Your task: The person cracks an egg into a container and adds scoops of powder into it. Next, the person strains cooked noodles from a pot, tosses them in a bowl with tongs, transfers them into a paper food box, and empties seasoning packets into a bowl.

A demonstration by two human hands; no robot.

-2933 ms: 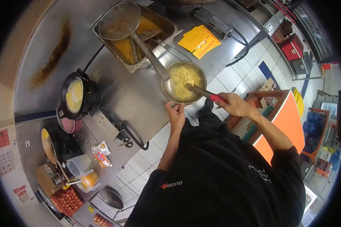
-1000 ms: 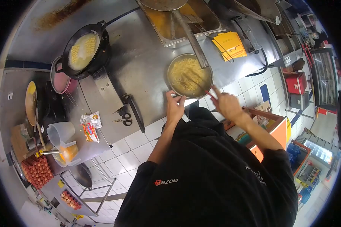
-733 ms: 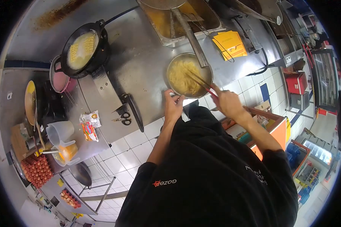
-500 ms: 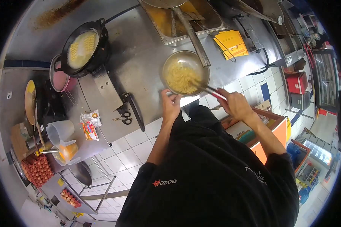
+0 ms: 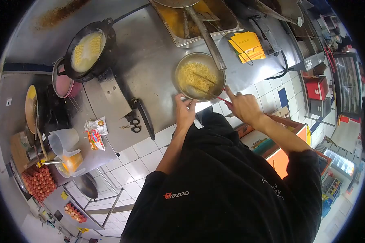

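A round metal bowl (image 5: 177, 83) of yellow noodles (image 5: 199, 77) stands near the front edge of the steel counter. My left hand (image 5: 185, 111) grips the bowl's near rim between thumb and fingers. In my right hand (image 5: 244, 106) are red-handled tongs (image 5: 220, 98), held from the right side of the bowl. Their two metal arms are spread apart and reach into the noodles. Over the bowl's upper right rim lies the end of a long metal handle (image 5: 209, 40), which belongs to a pan at the back.
A black pot (image 5: 109, 44) holds noodle blocks in pale liquid at the left. Scissors (image 5: 134, 126) and a knife (image 5: 145, 119) lie left of my left arm. Yellow packets (image 5: 247, 46) rest to the right. An oily tray (image 5: 178, 38) sits at the back.
The tongs have spread and swung leftward through the noodles, and my right hand has shifted slightly left. My left hand still holds the bowl's rim, while the bowl has moved only slightly.
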